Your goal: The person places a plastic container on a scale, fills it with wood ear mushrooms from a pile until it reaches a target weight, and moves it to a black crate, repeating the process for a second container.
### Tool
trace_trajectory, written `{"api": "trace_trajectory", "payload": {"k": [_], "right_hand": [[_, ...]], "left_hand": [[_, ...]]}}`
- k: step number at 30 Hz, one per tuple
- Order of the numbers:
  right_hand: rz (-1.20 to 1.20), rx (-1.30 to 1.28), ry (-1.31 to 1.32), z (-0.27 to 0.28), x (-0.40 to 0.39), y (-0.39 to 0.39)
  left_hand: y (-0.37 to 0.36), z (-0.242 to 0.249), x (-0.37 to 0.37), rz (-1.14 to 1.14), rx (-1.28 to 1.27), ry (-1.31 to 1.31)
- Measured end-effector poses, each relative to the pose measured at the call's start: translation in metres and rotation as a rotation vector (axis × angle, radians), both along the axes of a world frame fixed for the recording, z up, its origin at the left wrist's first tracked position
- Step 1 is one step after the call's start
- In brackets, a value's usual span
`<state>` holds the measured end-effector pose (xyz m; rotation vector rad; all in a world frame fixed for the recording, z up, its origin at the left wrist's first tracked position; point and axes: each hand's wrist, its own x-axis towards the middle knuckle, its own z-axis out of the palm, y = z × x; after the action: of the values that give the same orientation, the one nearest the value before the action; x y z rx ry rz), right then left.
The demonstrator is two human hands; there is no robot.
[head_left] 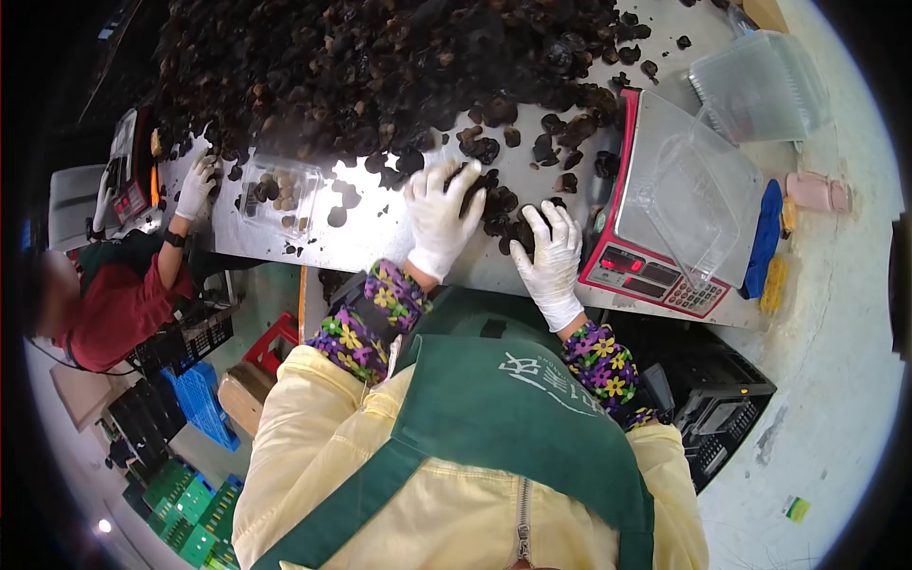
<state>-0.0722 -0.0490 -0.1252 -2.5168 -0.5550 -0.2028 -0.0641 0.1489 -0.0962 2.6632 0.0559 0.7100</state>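
Note:
My left hand (441, 218), in a white glove, rests over dark brown mushroom caps at the table's near edge. Its fingers are spread and bent, and one dark cap shows between thumb and forefinger. My right hand (551, 258), gloved too, is just right of it, thumb and fingers apart beside a dark cap (518, 234). Between both hands sits a small cluster of caps (497, 217). Whether either palm grips a cap is hidden. Beyond them spreads a large heap of dark caps (380, 71).
A red-rimmed scale (655, 275) stands at my right with a clear plastic box (679, 204) on it. Stacked clear boxes (760, 85) lie behind. Another clear box (275, 195) holds several caps at left, near a co-worker's gloved hand (197, 182). A second scale (128, 166) is farther left.

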Motion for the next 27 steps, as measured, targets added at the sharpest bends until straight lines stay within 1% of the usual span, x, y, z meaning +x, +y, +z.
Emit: {"api": "trace_trajectory", "payload": {"k": [3, 5, 6, 7, 9, 10, 11, 13, 15, 17, 18, 19, 21, 23, 25, 27], "right_hand": [[-0.017, 0.002, -0.032, 0.013, 0.017, 0.005], [-0.017, -0.002, -0.046, 0.017, 0.026, 0.007], [-0.022, -0.001, -0.061, 0.018, 0.029, 0.008], [-0.026, 0.0, -0.076, 0.019, 0.032, 0.009], [-0.019, 0.002, -0.084, 0.023, 0.03, 0.009], [-0.018, 0.015, -0.079, 0.024, 0.027, 0.008], [-0.02, 0.028, -0.073, 0.025, 0.024, 0.007], [-0.004, 0.061, -0.068, 0.027, 0.014, 0.003], [0.008, 0.121, -0.038, 0.025, 0.002, -0.002], [0.029, 0.142, -0.009, 0.023, -0.009, -0.005], [0.039, 0.141, -0.005, 0.022, -0.014, -0.008], [0.05, 0.14, 0.0, 0.023, -0.017, -0.011], [0.052, 0.144, 0.015, 0.024, -0.018, -0.013], [0.026, 0.135, 0.035, 0.024, -0.014, -0.012], [0.026, 0.138, 0.024, 0.024, -0.007, -0.008], [0.019, 0.138, 0.009, 0.025, 0.0, -0.004]], "left_hand": [[0.001, 0.019, 0.055, -0.023, -0.045, 0.041], [-0.004, 0.026, 0.091, -0.009, -0.013, 0.06], [-0.005, 0.023, 0.105, 0.006, 0.074, 0.116], [-0.009, 0.017, 0.116, 0.044, 0.115, 0.111], [-0.006, 0.01, 0.127, -0.156, 0.049, 0.272], [-0.014, 0.009, 0.127, -0.14, 0.169, 0.169], [-0.023, 0.006, 0.117, -0.167, 0.236, 0.234], [-0.039, -0.005, 0.085, -0.269, 0.239, 0.3], [-0.048, -0.001, 0.036, -0.322, 0.214, 0.211], [-0.05, -0.005, 0.001, -0.323, 0.113, 0.122], [-0.048, -0.005, -0.012, -0.305, 0.086, 0.163], [-0.043, 0.001, -0.019, -0.279, 0.077, 0.099], [-0.027, 0.01, -0.022, -0.205, -0.064, 0.047], [-0.004, -0.004, -0.005, -0.124, -0.137, -0.014], [0.006, 0.013, 0.021, 0.065, -0.102, 0.032], [0.017, 0.017, 0.046, 0.058, -0.084, 0.125]]}}
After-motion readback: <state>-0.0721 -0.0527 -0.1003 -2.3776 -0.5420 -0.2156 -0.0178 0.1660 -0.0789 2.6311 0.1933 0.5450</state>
